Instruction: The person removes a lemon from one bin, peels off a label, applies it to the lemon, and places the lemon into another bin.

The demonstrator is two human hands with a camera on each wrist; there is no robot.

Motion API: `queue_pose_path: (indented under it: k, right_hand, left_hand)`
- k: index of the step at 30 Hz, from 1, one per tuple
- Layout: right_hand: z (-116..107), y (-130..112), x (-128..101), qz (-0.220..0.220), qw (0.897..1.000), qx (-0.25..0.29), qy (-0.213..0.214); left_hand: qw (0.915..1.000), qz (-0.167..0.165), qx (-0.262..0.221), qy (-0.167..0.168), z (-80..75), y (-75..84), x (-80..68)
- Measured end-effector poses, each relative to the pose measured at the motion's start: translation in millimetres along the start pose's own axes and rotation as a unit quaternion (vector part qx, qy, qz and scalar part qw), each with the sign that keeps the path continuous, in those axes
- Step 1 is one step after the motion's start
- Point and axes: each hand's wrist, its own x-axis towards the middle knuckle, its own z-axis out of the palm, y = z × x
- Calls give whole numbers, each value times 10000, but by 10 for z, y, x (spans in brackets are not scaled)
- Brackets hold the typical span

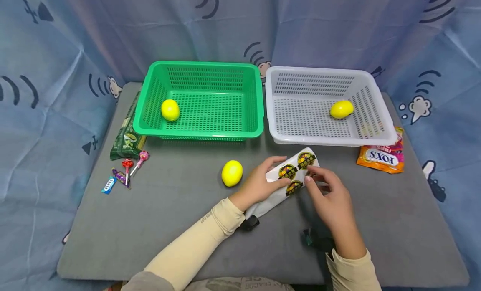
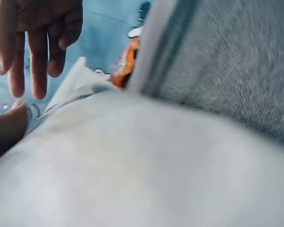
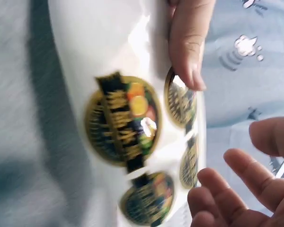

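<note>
A white packet with round gold-and-black labels lies slanted on the grey table, in front of the white basket. My left hand grips its middle, fingers curled over the far edge and thumb on top. My right hand hovers at the packet's right end, its fingers loose and just apart from the wrapper. In the left wrist view the packet fills the frame. The right wrist view shows the labels close up, with my right hand beside them.
A green basket with one lemon and a white basket with another lemon stand at the back. A loose lemon lies left of my left hand. An orange candy bag, a green packet and lollipops lie at the sides.
</note>
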Motion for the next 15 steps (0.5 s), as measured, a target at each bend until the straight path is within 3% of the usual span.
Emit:
queue_pose_path:
  k: [3,8,11,15]
  right_hand:
    - [-5,-102,-25,-378,9991,185,113]
    - [43,-221,-28,-951,9949,250,223]
    - [88,-253,-23,-1136,9929,184,315]
    - [134,-270,-19,-1238,9917,93,336]
  left_hand:
    - [9960,-29,-856,269,-43,55,-89]
    - [9827,-91,-1843,175,-84,150,-192]
    - [9785,-6,-2056,144,-106,175,-216]
    - [9714,413,-2337,36,-130,183,-232]
